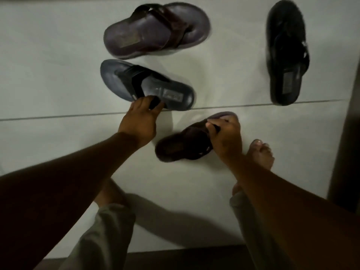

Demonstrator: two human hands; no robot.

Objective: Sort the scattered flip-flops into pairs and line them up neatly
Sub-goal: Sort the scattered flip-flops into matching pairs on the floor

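Several flip-flops lie on a pale tiled floor [48, 71]. My left hand [139, 117] grips the strap and near edge of a dark blue-black flip-flop [173, 90] lying crosswise in the middle. My right hand [226, 137] is closed on the strap of a dark brown flip-flop [181, 147], which is tilted just off the floor. A second brown flip-flop [148, 34] lies at the top centre with its toe to the right. A black flip-flop [286, 53] lies lengthwise at the upper right.
My bare feet [261, 154] and grey trouser legs [105, 230] are close below the hands. A dark vertical edge [348, 133] runs down the right side. A dark strip [175, 258] borders the floor at the bottom. A grout line [58, 116] crosses the tiles.
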